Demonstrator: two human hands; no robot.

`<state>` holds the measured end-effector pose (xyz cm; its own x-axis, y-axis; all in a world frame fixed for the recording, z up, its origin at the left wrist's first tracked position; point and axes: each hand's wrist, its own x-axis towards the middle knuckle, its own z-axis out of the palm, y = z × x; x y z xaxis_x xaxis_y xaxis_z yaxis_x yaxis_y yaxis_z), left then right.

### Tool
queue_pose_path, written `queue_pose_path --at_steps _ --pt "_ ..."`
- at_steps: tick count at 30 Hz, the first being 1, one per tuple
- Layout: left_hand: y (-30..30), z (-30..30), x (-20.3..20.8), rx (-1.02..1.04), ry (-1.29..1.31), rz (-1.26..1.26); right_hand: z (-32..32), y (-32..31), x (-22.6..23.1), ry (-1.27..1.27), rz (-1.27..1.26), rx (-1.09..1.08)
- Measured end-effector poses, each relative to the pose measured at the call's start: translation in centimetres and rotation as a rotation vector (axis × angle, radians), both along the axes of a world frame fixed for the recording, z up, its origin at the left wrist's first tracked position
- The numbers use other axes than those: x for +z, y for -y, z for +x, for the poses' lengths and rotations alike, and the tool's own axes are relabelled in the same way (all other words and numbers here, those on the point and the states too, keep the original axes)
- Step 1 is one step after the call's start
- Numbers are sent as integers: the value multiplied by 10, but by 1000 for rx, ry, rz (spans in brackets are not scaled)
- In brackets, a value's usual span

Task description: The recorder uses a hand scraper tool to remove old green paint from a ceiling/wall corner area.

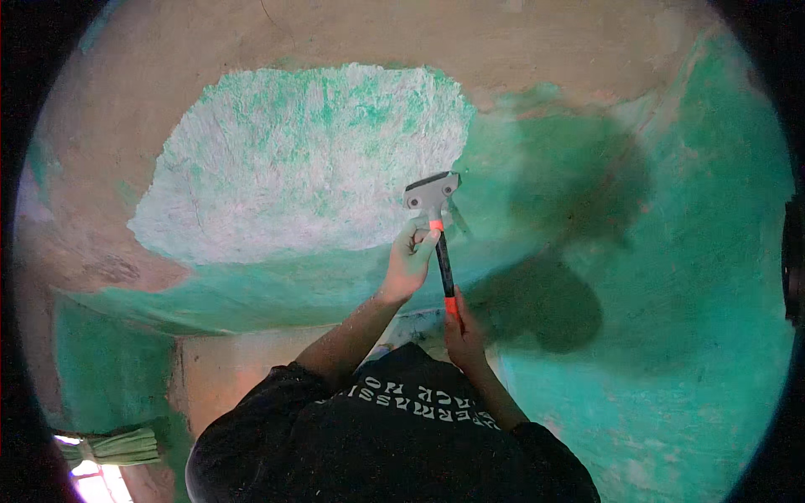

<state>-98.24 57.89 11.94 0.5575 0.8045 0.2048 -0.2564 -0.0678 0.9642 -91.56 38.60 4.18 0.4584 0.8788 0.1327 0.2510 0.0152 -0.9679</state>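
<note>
A long-handled scraper (431,194) with a wide grey head and a black and orange handle is raised in front of me. My left hand (407,264) is closed round the upper handle, just below the head. Lower down, my right hand (466,337) wraps the orange end of the same handle. The blade edge lies at the lower right border of a rough, whitish scraped patch (293,168), where green paint (537,193) begins. Whether the blade presses on the surface I cannot tell.
Bare brown plaster (570,46) runs above the patch, with more green paint below and to the right. A window (101,482) with a tied green curtain (126,447) is at the lower left. Dark shadows fall on the green surface to the right.
</note>
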Motion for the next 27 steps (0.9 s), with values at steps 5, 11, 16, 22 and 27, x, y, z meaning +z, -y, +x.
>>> queue_pose_path --at_steps 5,11,16,22,27 --pt "-5 1 -2 10 -9 21 -1 2 13 32 -45 -12" --pt "-5 6 13 27 0 25 4 -4 17 -32 38 13" --pt "-4 16 18 -4 65 93 -1 -7 0 -98 38 -44" --pt "1 4 20 -3 -4 41 3 -6 3 1 52 -5" --pt "-3 0 6 -11 21 -38 3 -5 10 -91 -126 39"
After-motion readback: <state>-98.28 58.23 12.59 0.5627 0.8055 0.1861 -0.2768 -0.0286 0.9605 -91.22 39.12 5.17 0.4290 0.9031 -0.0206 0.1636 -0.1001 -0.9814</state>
